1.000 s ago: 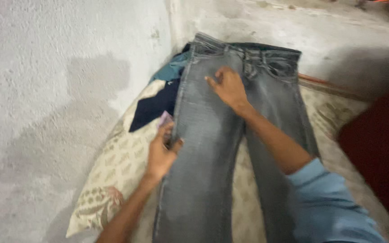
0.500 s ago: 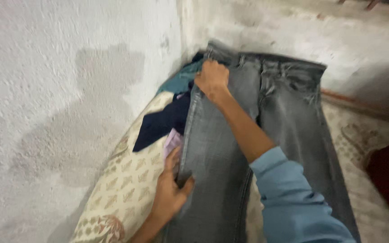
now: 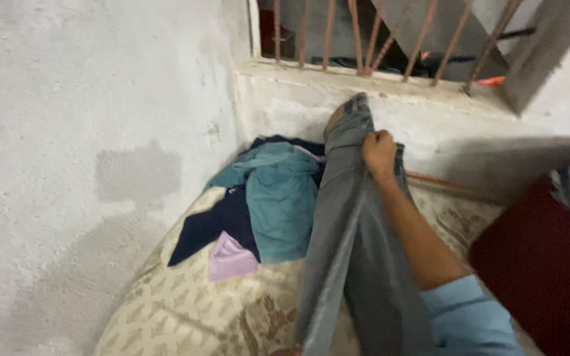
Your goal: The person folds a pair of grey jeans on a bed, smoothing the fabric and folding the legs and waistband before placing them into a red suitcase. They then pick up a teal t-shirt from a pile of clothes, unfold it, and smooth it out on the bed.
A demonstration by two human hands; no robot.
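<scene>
**Grey jeans gathered and lifted at the waist end**

The grey jeans (image 3: 357,244) are held up off the patterned bed cover (image 3: 186,310), folded lengthwise so that the 2 legs hang together as 1 long band. The right hand (image 3: 379,153) is seen at the top of the fold, its fingers (image 3: 372,140) clamped tight on the denim near the waistband. The left hand (image 3: 334,117) is almost wholly hidden behind the raised cloth; only a sliver of it shows at the upper edge, and whether its fingers are closed cannot be told.

The step in hand is judged to be the lengthwise fold, with the garment raised so the legs can be aligned. A firm hold at the top and a matching of the side seams would be called for next, since heavy denim slides and sags under its own weight.

The denim looks thick, faded and slightly stiff, with a stitched seam along 1 edge. Beside it, in the corner of the rough plaster wall (image 3: 87,99), a loose heap is seen: a soft teal garment (image 3: 278,198), a dark navy piece (image 3: 209,224) and a small lilac cloth (image 3: 229,258). Rusted window bars (image 3: 364,33) stand above.
</scene>
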